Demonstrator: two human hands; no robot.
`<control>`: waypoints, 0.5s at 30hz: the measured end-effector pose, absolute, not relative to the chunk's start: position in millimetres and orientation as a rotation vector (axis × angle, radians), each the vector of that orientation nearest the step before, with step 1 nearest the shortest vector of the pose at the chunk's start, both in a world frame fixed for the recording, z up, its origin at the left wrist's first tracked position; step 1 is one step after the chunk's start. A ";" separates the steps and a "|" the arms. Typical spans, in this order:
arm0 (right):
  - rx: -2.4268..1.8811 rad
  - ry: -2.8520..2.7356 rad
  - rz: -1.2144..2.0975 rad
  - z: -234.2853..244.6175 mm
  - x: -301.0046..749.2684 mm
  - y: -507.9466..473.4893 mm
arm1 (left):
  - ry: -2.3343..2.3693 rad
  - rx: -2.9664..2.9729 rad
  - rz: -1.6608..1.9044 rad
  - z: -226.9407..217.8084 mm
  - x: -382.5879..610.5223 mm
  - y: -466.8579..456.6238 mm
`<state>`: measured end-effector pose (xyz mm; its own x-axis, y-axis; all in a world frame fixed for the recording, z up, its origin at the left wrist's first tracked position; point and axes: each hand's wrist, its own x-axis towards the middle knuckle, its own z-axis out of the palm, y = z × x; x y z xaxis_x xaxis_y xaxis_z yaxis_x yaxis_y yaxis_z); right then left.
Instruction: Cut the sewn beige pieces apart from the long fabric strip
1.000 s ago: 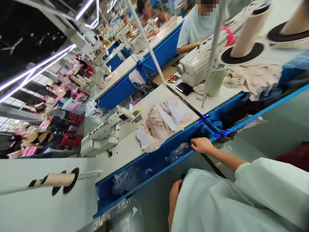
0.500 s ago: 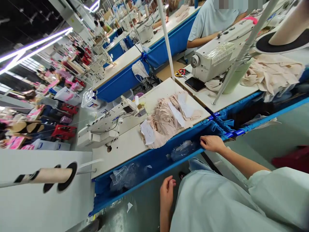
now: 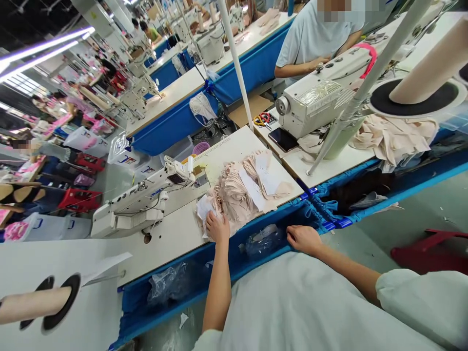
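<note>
My left hand (image 3: 217, 226) lies on the near end of a pile of beige fabric pieces (image 3: 234, 192) with white paper slips on them, fingers curled over a slip and the fabric edge. My right hand (image 3: 303, 239) rests on the rim of the blue cloth trough (image 3: 234, 253) that hangs along the table's front edge, fingers bent over it. A white sewing machine (image 3: 142, 204) stands on the white table (image 3: 175, 234) to the left of the pile.
Clear plastic bags (image 3: 166, 285) lie in the trough. A second sewing machine (image 3: 321, 97), a phone (image 3: 283, 140), scissors (image 3: 260, 118) and more beige fabric (image 3: 393, 136) sit on the table beyond. A person in a light shirt (image 3: 314, 36) works there. A thread cone (image 3: 426, 73) stands far right.
My left hand rose from beside my lap onto the near end of the fabric pile. My right hand stayed on the trough rim. The view shifted closer to the table.
</note>
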<state>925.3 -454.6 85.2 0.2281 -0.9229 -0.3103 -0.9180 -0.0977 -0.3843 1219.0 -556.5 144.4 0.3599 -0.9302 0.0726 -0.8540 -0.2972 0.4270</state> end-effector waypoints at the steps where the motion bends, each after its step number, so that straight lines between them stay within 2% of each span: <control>1: -2.011 1.663 -0.028 83.9 923.1 -455.2 | -1.563 2.282 -0.243 140.6 1217.2 -560.1; 10: -1.960 1.329 -0.336 75.0 893.8 -472.5 | -1.618 2.562 -0.280 143.8 1278.5 -547.1; 15: -1.820 1.503 -0.677 93.7 883.4 -505.7 | -1.558 2.622 -0.295 141.7 1287.1 -552.6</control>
<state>883.4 -505.7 93.7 0.2002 -0.9794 -0.0251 -0.6299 -0.1090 -0.7690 1287.1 -552.6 141.7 0.4655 -0.8762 -0.1251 -0.8612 -0.4810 0.1641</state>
